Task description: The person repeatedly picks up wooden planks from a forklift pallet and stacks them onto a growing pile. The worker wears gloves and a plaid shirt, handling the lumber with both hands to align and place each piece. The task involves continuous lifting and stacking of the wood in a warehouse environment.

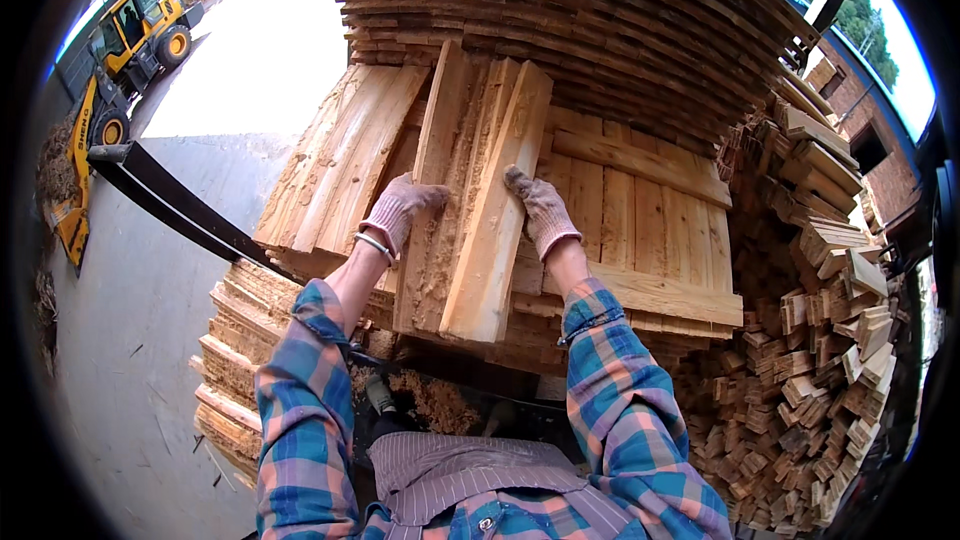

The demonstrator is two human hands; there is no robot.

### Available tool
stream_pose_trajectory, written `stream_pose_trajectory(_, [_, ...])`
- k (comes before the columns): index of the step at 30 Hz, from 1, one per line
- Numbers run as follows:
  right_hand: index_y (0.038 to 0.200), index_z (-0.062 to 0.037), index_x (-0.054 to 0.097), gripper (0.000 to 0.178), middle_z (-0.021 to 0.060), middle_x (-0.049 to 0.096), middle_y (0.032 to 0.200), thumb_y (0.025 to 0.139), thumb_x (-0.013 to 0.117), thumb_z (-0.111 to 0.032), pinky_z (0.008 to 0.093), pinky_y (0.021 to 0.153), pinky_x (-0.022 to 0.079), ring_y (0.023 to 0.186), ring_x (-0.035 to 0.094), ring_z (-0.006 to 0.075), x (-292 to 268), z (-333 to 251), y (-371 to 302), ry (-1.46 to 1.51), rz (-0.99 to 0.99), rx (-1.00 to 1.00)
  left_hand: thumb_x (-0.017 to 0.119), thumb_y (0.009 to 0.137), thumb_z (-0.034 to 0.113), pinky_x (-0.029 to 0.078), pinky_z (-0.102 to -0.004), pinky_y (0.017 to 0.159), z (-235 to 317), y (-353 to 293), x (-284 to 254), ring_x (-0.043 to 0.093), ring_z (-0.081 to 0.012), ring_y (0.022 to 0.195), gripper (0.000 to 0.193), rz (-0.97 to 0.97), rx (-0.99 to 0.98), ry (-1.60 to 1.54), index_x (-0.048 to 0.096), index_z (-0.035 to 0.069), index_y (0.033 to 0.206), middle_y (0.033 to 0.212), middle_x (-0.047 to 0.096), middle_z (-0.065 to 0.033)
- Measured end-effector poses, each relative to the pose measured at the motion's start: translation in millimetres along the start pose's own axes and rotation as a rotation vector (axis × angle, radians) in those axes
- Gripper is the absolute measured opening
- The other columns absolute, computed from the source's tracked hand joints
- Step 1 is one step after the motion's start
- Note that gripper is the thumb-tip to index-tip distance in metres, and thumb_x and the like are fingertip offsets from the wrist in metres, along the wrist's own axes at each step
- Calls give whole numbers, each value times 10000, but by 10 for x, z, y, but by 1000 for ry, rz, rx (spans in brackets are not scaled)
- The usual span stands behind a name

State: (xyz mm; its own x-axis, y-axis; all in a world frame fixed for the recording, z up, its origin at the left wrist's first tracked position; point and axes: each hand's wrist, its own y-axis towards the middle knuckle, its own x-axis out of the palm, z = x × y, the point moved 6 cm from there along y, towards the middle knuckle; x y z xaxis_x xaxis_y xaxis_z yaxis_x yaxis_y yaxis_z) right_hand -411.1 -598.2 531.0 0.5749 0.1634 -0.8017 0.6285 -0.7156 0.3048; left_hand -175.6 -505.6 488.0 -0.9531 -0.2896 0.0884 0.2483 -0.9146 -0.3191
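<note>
Both my hands wear pale knit gloves dusted with sawdust. My left hand (pixel 400 208) is closed on the outer edge of a rough wooden board (pixel 447 120), its fingers reaching over the board's upper face. My right hand (pixel 543 208) grips the right edge of a second, paler board (pixel 497 215), fingertips partly hidden. The two boards lie lengthwise away from me, side by side and slightly tilted, with loose sawdust (pixel 477 155) between them. Under and left of them lie bark-edged boards (pixel 350 155); to the right is a layer of flat planks (pixel 640 205) with crosswise boards.
A tall stack of boards (pixel 560 30) rises just beyond the work pile. Cut wood pieces (pixel 800 390) heap up on the right, and more boards (pixel 240 360) are stacked at lower left. A dark metal bar (pixel 180 200) crosses the left. A yellow wheel loader (pixel 135 40) stands farther off.
</note>
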Motion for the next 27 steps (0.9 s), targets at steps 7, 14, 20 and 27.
stream_pose_trajectory(7, [1056,-75,677,272,60,680,1031,849,520,1,279,767,507,837,629,198,6,1354,-500,683,225,419,724,797,326,467,-447,955,595,120,259,539,-340,1190,708,352,187,1214,404,170,1409,1262,573,-154])
stream_pose_trajectory(14, [951,57,665,390,112,659,889,790,743,-290,295,738,479,842,613,165,-191,777,-419,834,212,744,398,910,629,233,-489,1133,397,-29,-970,292,-368,1390,742,434,249,1521,329,143,1467,1501,318,-187])
stream_pose_trajectory(20, [1010,-16,686,311,106,649,852,827,701,-267,301,717,482,806,607,177,60,777,-204,418,284,402,381,904,647,187,-535,1137,450,-21,-637,261,-431,1385,742,375,294,1580,373,133,1439,1486,304,-247])
stream_pose_trajectory(27, [1036,24,665,417,199,671,889,818,716,-327,333,752,503,851,638,270,349,470,265,340,156,312,400,917,605,179,-524,1146,542,-93,-628,244,-433,1393,722,347,230,1597,363,116,1447,1496,282,-252])
